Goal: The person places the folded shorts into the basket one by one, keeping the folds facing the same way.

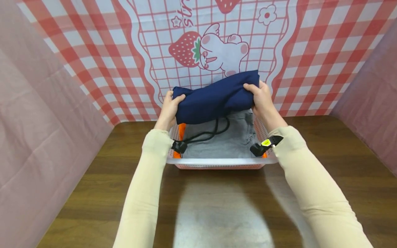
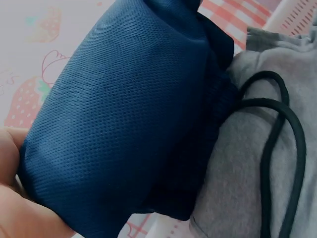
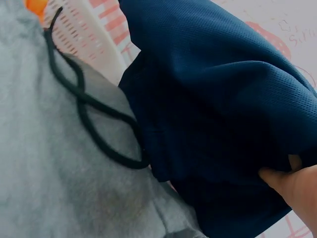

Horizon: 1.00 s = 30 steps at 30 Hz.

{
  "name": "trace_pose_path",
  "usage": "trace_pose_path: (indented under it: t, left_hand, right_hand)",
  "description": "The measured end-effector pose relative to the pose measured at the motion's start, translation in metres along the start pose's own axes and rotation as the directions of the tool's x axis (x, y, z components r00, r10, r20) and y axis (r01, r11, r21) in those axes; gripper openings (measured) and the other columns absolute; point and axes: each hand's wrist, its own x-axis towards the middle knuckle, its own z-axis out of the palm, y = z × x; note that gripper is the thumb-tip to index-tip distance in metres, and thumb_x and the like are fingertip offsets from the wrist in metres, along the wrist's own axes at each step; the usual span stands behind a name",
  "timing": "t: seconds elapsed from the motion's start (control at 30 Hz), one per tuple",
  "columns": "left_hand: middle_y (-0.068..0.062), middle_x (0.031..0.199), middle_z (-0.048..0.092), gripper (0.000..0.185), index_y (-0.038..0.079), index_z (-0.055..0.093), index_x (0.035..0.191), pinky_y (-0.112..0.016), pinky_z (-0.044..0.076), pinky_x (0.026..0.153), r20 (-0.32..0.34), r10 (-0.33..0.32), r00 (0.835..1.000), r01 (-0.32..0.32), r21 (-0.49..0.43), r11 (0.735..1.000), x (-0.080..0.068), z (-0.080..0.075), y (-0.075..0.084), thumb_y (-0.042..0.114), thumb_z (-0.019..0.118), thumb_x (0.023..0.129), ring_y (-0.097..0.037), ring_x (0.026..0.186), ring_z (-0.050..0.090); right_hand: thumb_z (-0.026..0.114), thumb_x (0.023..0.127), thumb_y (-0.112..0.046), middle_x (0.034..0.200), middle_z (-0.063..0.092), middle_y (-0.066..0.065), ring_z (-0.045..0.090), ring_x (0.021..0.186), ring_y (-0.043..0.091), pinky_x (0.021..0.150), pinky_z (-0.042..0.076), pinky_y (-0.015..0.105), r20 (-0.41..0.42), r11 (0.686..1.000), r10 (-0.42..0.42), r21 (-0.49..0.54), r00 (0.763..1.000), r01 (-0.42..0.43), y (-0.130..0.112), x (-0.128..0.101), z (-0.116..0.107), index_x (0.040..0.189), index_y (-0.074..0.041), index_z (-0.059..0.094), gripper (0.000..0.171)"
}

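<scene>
A folded navy garment (image 1: 214,98) of fine mesh-like fabric is held up over the back of a basket (image 1: 221,161). My left hand (image 1: 169,110) grips its left end, thumb on the front face. On the opposite end, my right hand (image 1: 263,98) pinches the cloth near its upper corner, thumb in front. Under it, a grey garment (image 1: 220,144) lies in the basket. A black cord (image 2: 292,148) loops over the grey cloth and meets the navy garment's lower edge in both wrist views.
Orange material (image 1: 182,131) shows along the basket's inner left side. The basket stands on a brown wooden table (image 1: 130,193), close to a red-and-white checked cloth backdrop (image 1: 102,62). Pink fabric walls (image 1: 40,120) rise at both sides.
</scene>
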Motion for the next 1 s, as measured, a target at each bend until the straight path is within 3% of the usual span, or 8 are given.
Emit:
trace_pose_path:
  t: [0.23, 0.43, 0.6, 0.73, 0.77, 0.87, 1.0]
  left_hand:
    - [-0.003, 0.098, 0.041, 0.017, 0.016, 0.033, 0.096, -0.025, 0.042, 0.061, 0.089, -0.090, 0.992, 0.073, 0.184, 0.980, -0.010, -0.008, -0.004, 0.023, 0.048, 0.093, -0.016, 0.074, 0.048]
    - [-0.011, 0.108, 0.035, 0.026, 0.009, 0.025, 0.103, -0.029, 0.037, 0.078, 0.180, -0.141, 0.973, 0.062, 0.387, 0.920, -0.019, -0.017, -0.002, 0.028, 0.042, 0.096, -0.024, 0.095, 0.043]
    - [-0.018, 0.131, 0.031, 0.042, 0.006, 0.023, 0.123, -0.038, 0.032, 0.097, 0.200, -0.199, 0.959, 0.069, 0.517, 0.853, -0.028, -0.020, -0.002, 0.032, 0.041, 0.096, -0.029, 0.118, 0.036]
    - [-0.017, 0.144, 0.022, 0.057, 0.010, 0.014, 0.139, -0.044, 0.028, 0.103, 0.202, -0.231, 0.952, 0.070, 0.591, 0.804, -0.036, -0.021, 0.000, 0.036, 0.040, 0.095, -0.030, 0.127, 0.031]
    - [-0.017, 0.145, 0.021, 0.059, 0.010, 0.012, 0.140, -0.044, 0.028, 0.103, 0.202, -0.237, 0.950, 0.071, 0.600, 0.797, -0.037, -0.021, 0.000, 0.037, 0.040, 0.095, -0.030, 0.128, 0.031]
    - [-0.019, 0.139, 0.027, 0.057, 0.009, 0.015, 0.138, -0.041, 0.035, 0.097, 0.207, -0.259, 0.943, 0.082, 0.612, 0.787, -0.042, -0.021, 0.000, 0.037, 0.040, 0.095, -0.031, 0.116, 0.040]
    - [-0.021, 0.137, 0.029, 0.052, 0.006, 0.018, 0.134, -0.041, 0.035, 0.095, 0.225, -0.290, 0.930, 0.091, 0.625, 0.775, -0.048, -0.020, -0.004, 0.034, 0.040, 0.096, -0.031, 0.114, 0.040]
  right_hand:
    - [0.055, 0.086, -0.004, 0.085, 0.061, 0.002, 0.062, 0.070, 0.010, 0.060, 0.052, 0.021, -0.017, 0.988, 0.070, -0.135, 0.997, -0.072, 0.000, -0.014, -0.007, 0.103, -0.003, 0.053, 0.017]
    - [0.054, 0.090, -0.013, 0.084, 0.061, -0.001, 0.062, 0.068, 0.008, 0.058, 0.051, 0.020, -0.011, 0.955, 0.161, -0.250, 0.987, -0.158, -0.005, -0.028, -0.011, 0.111, -0.003, 0.048, 0.025]
    - [0.054, 0.091, -0.021, 0.085, 0.060, -0.005, 0.061, 0.066, 0.006, 0.057, 0.051, 0.021, -0.013, 0.885, 0.257, -0.398, 0.966, -0.241, -0.013, -0.044, -0.015, 0.130, -0.001, 0.038, 0.047]
    - [0.051, 0.092, -0.025, 0.091, 0.059, -0.006, 0.062, 0.069, 0.006, 0.059, 0.051, 0.022, 0.018, 0.835, 0.301, -0.487, 0.953, -0.255, -0.016, -0.054, -0.019, 0.139, -0.003, 0.028, 0.056]
    - [0.049, 0.093, -0.027, 0.097, 0.059, -0.003, 0.061, 0.071, 0.004, 0.061, 0.051, 0.022, 0.020, 0.811, 0.304, -0.531, 0.953, -0.247, -0.016, -0.056, -0.021, 0.140, -0.004, 0.027, 0.057]
    - [0.047, 0.094, -0.027, 0.107, 0.056, 0.002, 0.061, 0.074, 0.003, 0.063, 0.052, 0.021, 0.051, 0.786, 0.328, -0.568, 0.943, -0.242, -0.016, -0.062, -0.025, 0.141, -0.003, 0.023, 0.058]
    - [0.044, 0.095, -0.027, 0.126, 0.046, 0.016, 0.060, 0.083, 0.006, 0.070, 0.052, 0.023, 0.070, 0.702, 0.370, -0.674, 0.926, -0.229, -0.013, -0.071, -0.032, 0.142, 0.000, 0.017, 0.061]
